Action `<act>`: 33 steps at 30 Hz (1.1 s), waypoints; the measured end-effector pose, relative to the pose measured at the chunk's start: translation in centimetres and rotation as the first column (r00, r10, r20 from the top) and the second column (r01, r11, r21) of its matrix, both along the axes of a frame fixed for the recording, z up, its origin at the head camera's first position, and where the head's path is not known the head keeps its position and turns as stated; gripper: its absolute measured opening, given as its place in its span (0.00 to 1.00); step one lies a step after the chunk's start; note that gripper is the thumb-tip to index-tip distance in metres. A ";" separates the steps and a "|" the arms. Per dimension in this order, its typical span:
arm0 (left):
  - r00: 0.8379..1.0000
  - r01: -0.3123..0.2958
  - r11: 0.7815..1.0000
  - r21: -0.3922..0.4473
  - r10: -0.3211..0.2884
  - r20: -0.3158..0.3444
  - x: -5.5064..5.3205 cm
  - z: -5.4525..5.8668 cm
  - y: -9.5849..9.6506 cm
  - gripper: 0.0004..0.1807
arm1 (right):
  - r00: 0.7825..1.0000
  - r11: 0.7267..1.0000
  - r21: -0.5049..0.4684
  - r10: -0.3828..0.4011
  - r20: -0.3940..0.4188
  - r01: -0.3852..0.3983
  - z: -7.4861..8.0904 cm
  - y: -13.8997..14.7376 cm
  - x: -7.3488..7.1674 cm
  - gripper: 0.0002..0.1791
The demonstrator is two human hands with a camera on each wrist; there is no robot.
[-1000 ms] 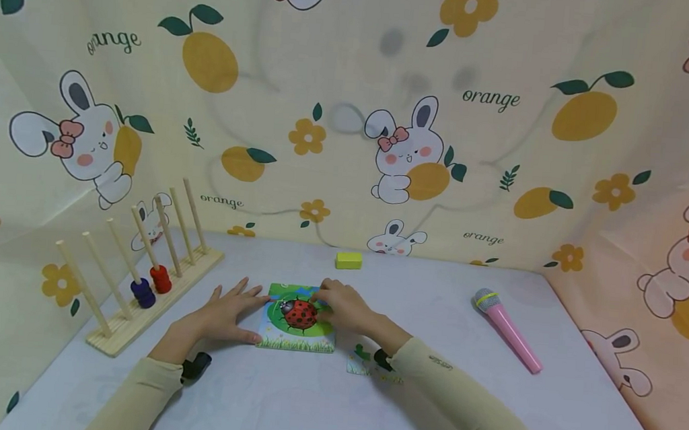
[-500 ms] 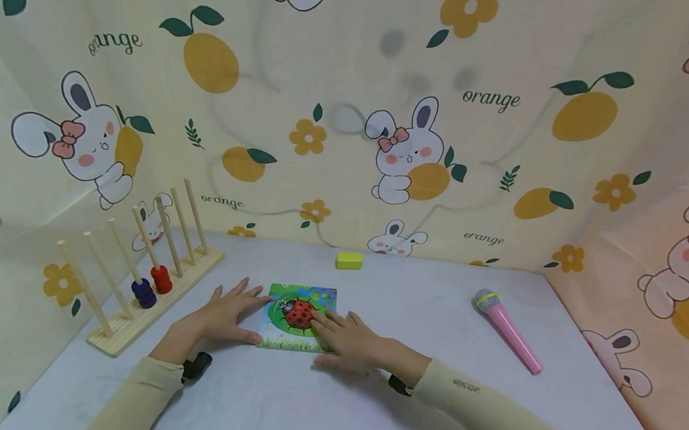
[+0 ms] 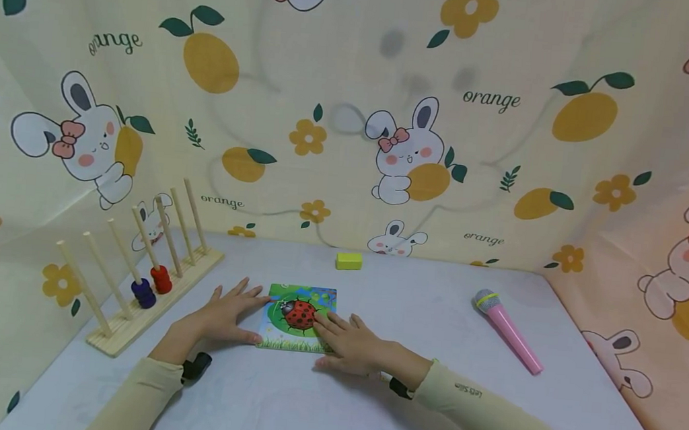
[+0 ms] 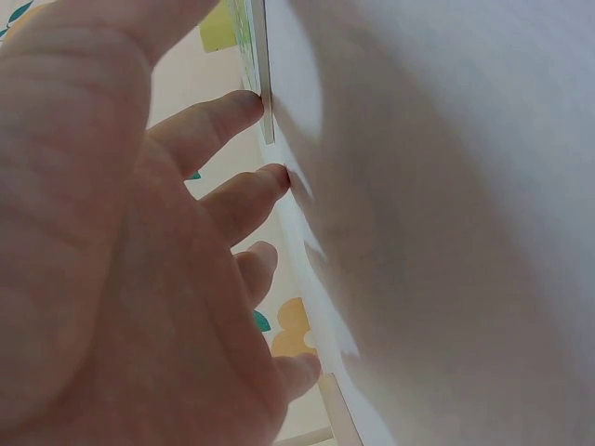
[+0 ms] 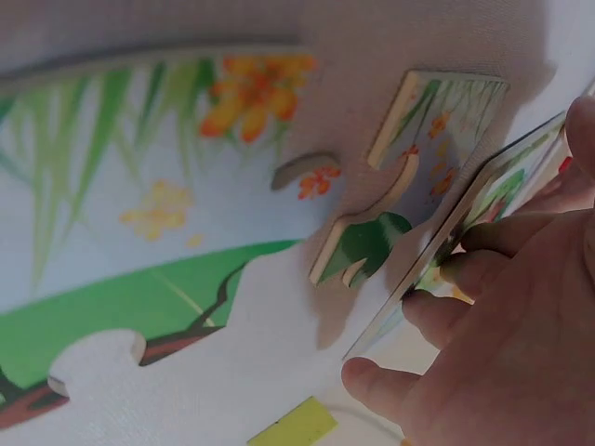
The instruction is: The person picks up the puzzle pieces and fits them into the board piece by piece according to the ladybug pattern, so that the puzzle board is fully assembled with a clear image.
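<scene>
A square picture puzzle (image 3: 292, 343) with a red ladybird lies flat on the table. My left hand (image 3: 224, 315) rests at its left side, fingers spread, with fingertips and thumb against its edge. In the left wrist view, a fingertip (image 4: 249, 104) meets the puzzle's thin edge. My right hand (image 3: 354, 344) lies over the puzzle's lower right part, fingers extended across its surface. The right wrist view shows a loose puzzle piece (image 5: 367, 246) with a green leaf, and a larger-looking piece (image 5: 121, 204) close to the camera. My right hand and forearm hide these in the head view.
On the left stands a wooden peg rack (image 3: 155, 305) with purple rings (image 3: 144, 293) and red rings (image 3: 161, 279). Behind the puzzle sits a yellow-green block (image 3: 349, 261). A pink toy microphone (image 3: 508, 330) lies at the right. Patterned cloth walls surround the table.
My right hand has drawn back from the puzzle's upper right corner toward me, flattening over its lower right part. The loose pieces beside it became covered. My left hand has stayed put.
</scene>
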State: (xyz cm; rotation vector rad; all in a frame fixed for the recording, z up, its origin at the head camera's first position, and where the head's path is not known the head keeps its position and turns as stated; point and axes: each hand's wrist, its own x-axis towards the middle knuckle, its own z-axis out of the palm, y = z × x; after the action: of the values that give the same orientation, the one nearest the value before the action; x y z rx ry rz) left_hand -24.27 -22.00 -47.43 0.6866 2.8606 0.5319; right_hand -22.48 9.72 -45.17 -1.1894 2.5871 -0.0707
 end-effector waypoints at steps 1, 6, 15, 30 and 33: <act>1.000 -0.003 1.000 -0.002 0.003 0.001 0.0 0.0 0.0 0.52 | 1.000 1.000 0.001 -0.003 -0.001 0.003 0.0 0.0 0.0 0.43; 1.000 -0.016 1.000 -0.012 0.016 0.011 -0.1 -0.1 0.0 0.53 | 1.000 1.000 0.010 -0.012 -0.005 0.012 -0.1 -0.1 0.0 0.43; 1.000 -0.014 0.999 -0.031 0.014 0.012 0.2 -0.1 0.0 0.52 | 1.000 1.000 0.029 -0.002 -0.019 0.002 -0.1 0.0 0.0 0.44; 0.990 0.083 0.993 -0.084 -0.092 -0.109 2.9 0.8 0.8 0.39 | 1.000 1.000 -0.012 -0.003 0.010 0.003 0.0 0.0 -0.2 0.46; 0.987 0.106 0.992 -0.069 -0.114 -0.114 3.0 0.7 0.9 0.38 | 0.999 0.996 -0.089 -0.020 0.039 0.024 0.2 0.7 -0.6 0.46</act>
State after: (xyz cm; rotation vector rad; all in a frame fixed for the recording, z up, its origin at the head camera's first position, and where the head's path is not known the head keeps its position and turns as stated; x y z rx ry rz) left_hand -21.29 -21.11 -46.78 0.8868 2.9108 0.3960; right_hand -23.08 10.40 -44.95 -1.1782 2.5889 -0.2137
